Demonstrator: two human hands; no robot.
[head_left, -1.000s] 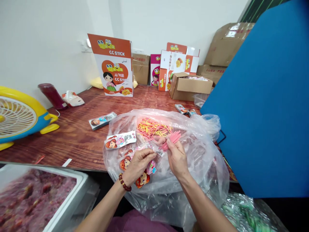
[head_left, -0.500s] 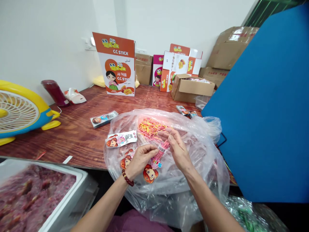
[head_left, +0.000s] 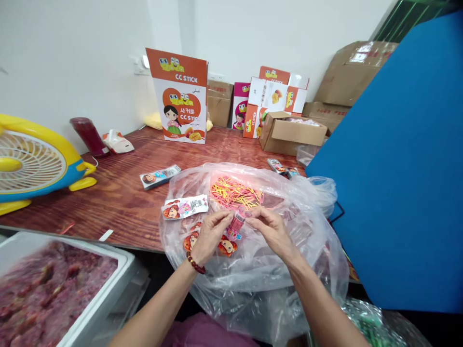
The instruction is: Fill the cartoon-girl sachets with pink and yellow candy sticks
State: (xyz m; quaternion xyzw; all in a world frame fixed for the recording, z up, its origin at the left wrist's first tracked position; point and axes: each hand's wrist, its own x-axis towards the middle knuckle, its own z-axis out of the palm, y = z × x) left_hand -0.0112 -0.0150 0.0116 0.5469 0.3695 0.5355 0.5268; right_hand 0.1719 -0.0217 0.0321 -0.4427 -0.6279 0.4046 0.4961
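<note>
My left hand [head_left: 210, 236] and my right hand [head_left: 273, 230] both pinch the top of one small printed packet [head_left: 231, 236] with a cartoon face; pink sticks show inside it. The packet hangs over a large clear plastic bag [head_left: 304, 250] spread on the wooden table [head_left: 119, 193]. A heap of pink and yellow sticks [head_left: 235, 192] lies on the bag just beyond my hands. Another packet [head_left: 185, 207] lies flat to the left on the bag, and more packets sit under my left hand.
A yellow and blue fan [head_left: 32, 164] stands at left. A white tub of dark red stuff [head_left: 54, 284] is at the near left. An upright CC Stick carton [head_left: 181, 96], cardboard boxes [head_left: 289, 132] and a loose packet [head_left: 159, 176] are further back. A blue board [head_left: 398, 168] fills the right.
My right hand pushed a bundle of pink sticks down into the packet held by my left hand. Both hands now meet at the packet's top, a little lower.
</note>
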